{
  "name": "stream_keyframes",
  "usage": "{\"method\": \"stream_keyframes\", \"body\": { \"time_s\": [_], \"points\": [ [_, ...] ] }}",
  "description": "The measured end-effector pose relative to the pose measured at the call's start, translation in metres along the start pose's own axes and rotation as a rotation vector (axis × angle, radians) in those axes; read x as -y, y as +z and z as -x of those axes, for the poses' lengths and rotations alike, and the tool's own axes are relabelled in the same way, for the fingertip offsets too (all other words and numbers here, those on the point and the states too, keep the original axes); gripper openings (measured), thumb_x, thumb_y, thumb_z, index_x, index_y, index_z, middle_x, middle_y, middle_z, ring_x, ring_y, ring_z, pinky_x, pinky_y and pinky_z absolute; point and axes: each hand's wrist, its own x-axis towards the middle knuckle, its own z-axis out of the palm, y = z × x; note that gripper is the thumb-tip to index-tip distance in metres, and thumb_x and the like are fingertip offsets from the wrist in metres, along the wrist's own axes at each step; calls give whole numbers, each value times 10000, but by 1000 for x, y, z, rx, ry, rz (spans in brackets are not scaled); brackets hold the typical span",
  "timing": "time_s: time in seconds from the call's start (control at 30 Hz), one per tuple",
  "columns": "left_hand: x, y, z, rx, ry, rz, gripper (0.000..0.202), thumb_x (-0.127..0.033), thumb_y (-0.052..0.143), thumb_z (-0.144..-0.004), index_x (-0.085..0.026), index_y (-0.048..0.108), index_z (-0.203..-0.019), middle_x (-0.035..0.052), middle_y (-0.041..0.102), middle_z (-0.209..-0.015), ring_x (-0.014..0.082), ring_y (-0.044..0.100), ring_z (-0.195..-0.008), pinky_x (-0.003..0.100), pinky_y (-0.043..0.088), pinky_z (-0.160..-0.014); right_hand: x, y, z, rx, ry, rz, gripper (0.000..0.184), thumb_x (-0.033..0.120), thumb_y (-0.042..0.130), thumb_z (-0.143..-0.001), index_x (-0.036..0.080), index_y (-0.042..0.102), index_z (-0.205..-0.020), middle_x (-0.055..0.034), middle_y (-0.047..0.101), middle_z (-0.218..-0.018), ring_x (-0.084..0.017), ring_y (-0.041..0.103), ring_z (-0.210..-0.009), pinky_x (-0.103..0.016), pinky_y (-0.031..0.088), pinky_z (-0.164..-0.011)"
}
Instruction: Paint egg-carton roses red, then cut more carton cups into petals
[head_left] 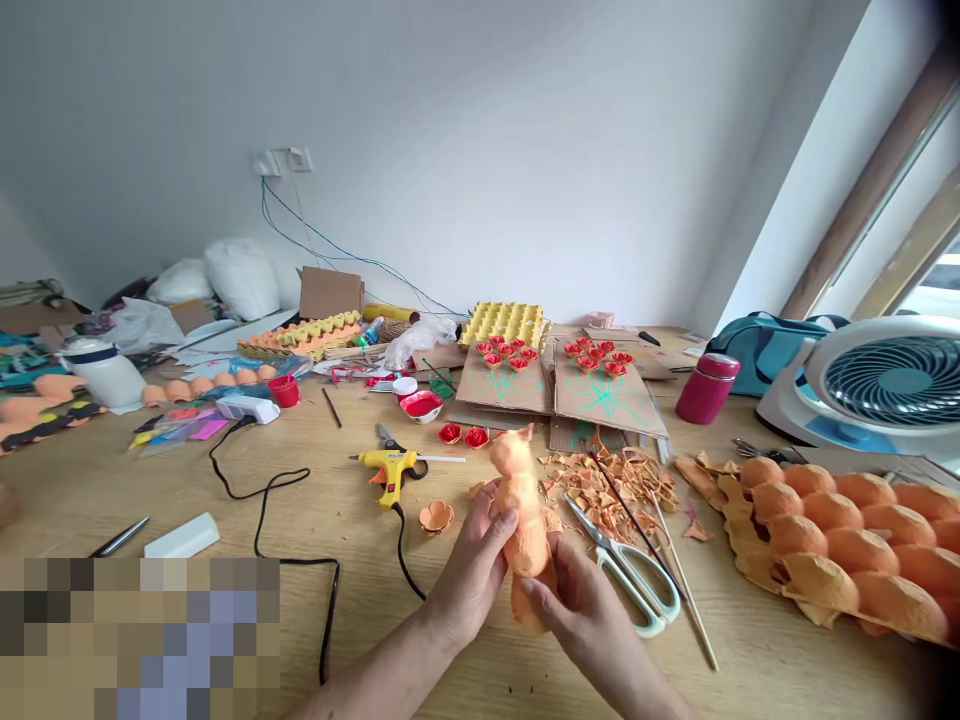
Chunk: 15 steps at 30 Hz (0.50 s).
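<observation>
Both hands grip a strip of orange egg carton (523, 505) with rounded cups, held upright above the table. My left hand (480, 545) wraps its upper left side, thumb on the front. Lower down, my right hand (577, 595) pinches the right side near the bottom. White-handled scissors (637, 585) lie just right of my right hand, beside a pile of orange carton scraps (619, 485). A cut orange carton cup (436, 517) rests left of my hands, near a yellow glue gun (390, 473). Two red-painted carton flowers (475, 438) sit behind the strip.
Cardboard sheets (600, 395) with red flowers and green painted lines lie at the back. An orange egg tray (832, 530), a fan (892, 380) and a magenta flask (706, 388) stand right. Black cable (262, 520), a white power strip (247, 408) and red paint bowl (421, 404) are left.
</observation>
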Motion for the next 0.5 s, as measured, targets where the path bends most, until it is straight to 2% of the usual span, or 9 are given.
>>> {"method": "stream_keyframes", "body": {
  "time_s": [0.07,0.13,0.27,0.33,0.4,0.5],
  "points": [
    [1,-3,3,76,-16,-15,577,-473,792,-801,-247,560,-1278,68,647,-1156,260,590,-1176,373,448,-1030,-1,0,-2,-17,22,-194,386,542,747,-827,209,668,-1009,-26,681,-873,-186,621,-775,-275,522,-688],
    [4,-6,4,149,-26,-87,635,-517,782,-805,-263,529,-1329,78,645,-1186,280,580,-1210,406,431,-1051,-3,-3,-3,-73,24,-286,376,524,773,-818,218,675,-1014,-28,688,-880,-187,627,-788,-281,526,-715],
    [18,-8,5,291,-36,-233,613,-558,822,-744,-235,584,-1208,105,655,-1159,281,627,-1091,407,488,-940,-7,-10,-3,-247,-32,-244,314,470,810,-805,226,688,-960,-1,654,-808,-176,595,-756,-290,523,-751],
    [22,-7,5,319,-44,-232,539,-501,841,-741,-227,595,-1134,101,667,-1115,262,641,-1019,391,503,-884,-6,-12,-2,-279,-43,-196,309,480,820,-786,220,682,-881,0,647,-790,-183,597,-765,-301,528,-772],
    [22,-4,6,326,-54,-217,497,-440,837,-752,-226,578,-1118,88,679,-1076,253,642,-1002,371,504,-858,0,-15,-1,-247,-29,-182,317,500,809,-787,216,690,-864,-21,677,-839,-202,622,-810,-320,537,-804],
    [16,-4,9,300,-35,-328,447,-329,799,-761,-225,564,-1127,74,689,-1047,257,636,-1007,349,498,-838,12,-21,1,-219,25,-274,402,558,787,-783,240,711,-1016,-59,727,-997,-256,661,-964,-376,540,-897]
  ]
}}
